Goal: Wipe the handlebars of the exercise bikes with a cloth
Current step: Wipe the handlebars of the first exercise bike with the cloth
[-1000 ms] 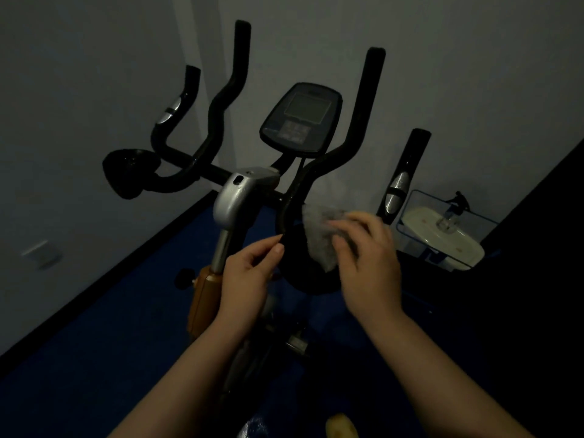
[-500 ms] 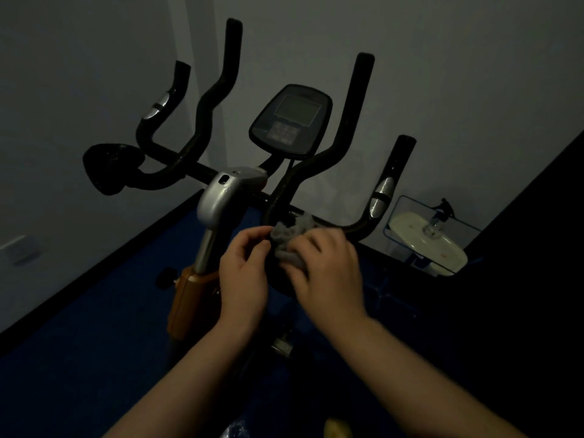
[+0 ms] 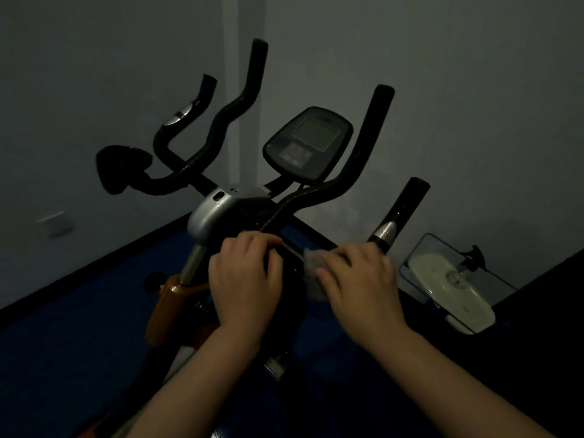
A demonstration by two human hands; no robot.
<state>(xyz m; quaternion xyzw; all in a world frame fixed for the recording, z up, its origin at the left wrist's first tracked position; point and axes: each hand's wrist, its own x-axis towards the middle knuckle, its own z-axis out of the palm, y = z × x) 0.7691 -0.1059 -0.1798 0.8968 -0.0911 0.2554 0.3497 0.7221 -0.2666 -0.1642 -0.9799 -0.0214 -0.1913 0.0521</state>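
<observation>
An exercise bike stands in a dim room with black curved handlebars [image 3: 363, 153] rising on both sides of a console [image 3: 308, 142]. My right hand [image 3: 360, 279] presses a pale crumpled cloth [image 3: 313, 263] onto the low right part of the handlebar, just below the silver pulse sensor [image 3: 386, 232]. My left hand [image 3: 245, 276] curls over the bar close to the silver stem housing [image 3: 218, 213]. The bar section under both hands is hidden.
A black elbow pad [image 3: 121, 167] sticks out at the left end of the bars. An orange frame part [image 3: 167, 308] sits below the stem. A white device on a dark stand [image 3: 452, 286] lies at the right by the wall. Blue floor surrounds the bike.
My right hand has slid the cloth to the right along the lower bar, away from my left hand. The view has tilted so the bike sits lower in frame.
</observation>
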